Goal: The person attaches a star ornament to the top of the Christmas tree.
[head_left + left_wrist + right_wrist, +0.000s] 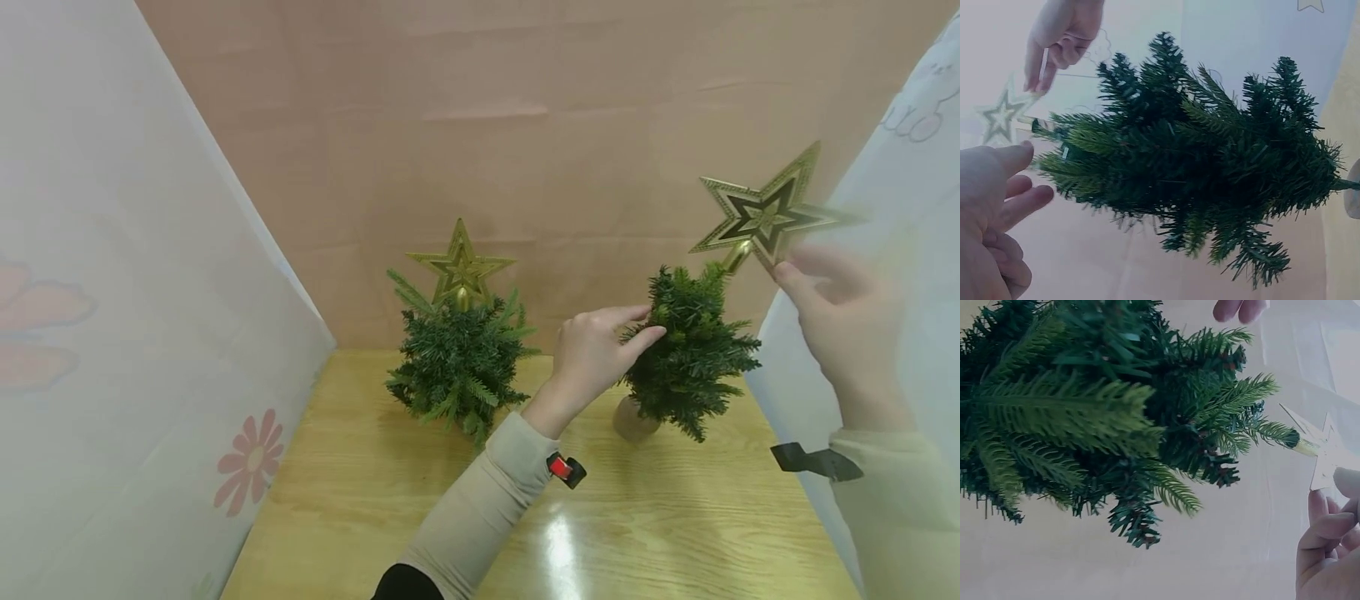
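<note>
My right hand (pixel 847 317) pinches a gold star tree topper (pixel 765 215) by one of its lower points. The star leans to the right, and its short stem (pixel 1307 447) meets the tip of the top sprig in the right wrist view. Below it stands a small artificial Christmas tree (pixel 686 358), tilted a little. My left hand (pixel 592 350) is at the tree's upper left side, thumb and index finger apart beside the top branches. In the left wrist view the left fingers (pixel 1029 206) lie close to the tree's tip without gripping it.
A second small Christmas tree (pixel 461 367) stands to the left with its own gold star (pixel 461 265) upright on top. Both trees are on a wooden table (pixel 360 500). A pinkish-brown backdrop (pixel 480 108) rises behind; pale patterned sheets (pixel 135 333) flank the sides.
</note>
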`<state>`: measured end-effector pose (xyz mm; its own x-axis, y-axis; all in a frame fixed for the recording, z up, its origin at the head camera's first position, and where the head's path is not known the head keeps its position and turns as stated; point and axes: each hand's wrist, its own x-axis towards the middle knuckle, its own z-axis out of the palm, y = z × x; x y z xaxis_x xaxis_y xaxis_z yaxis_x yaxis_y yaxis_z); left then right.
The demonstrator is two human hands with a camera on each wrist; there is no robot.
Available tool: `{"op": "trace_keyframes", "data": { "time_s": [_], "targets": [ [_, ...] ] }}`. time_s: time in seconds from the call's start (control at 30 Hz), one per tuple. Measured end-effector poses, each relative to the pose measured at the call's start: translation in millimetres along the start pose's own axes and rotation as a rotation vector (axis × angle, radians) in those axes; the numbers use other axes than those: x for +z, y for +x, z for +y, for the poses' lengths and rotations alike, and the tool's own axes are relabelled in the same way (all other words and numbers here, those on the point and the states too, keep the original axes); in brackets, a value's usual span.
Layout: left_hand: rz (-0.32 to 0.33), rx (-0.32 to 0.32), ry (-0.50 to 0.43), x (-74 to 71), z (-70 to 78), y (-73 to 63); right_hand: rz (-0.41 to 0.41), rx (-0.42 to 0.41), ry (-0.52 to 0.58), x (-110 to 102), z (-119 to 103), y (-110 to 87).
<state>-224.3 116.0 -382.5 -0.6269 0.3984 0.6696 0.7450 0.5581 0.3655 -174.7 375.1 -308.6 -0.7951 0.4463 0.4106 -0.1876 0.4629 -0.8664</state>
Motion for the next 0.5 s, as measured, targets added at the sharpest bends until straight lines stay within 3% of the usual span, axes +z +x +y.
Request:
{"op": "trace_keyframes", "data": {
  "time_s": [0.27, 0.5],
  "targets": [
    [-0.045, 0.013, 0.143, -31.6, 6.6, -10.2, 0.029, 0.036, -0.084, -10.1, 5.1, -18.6],
    [0.066, 0.064, 0.12, -57.3, -5.9, -24.7, -0.002, -0.052, -0.199, -14.9, 16.1, -34.8]
  ]
}}
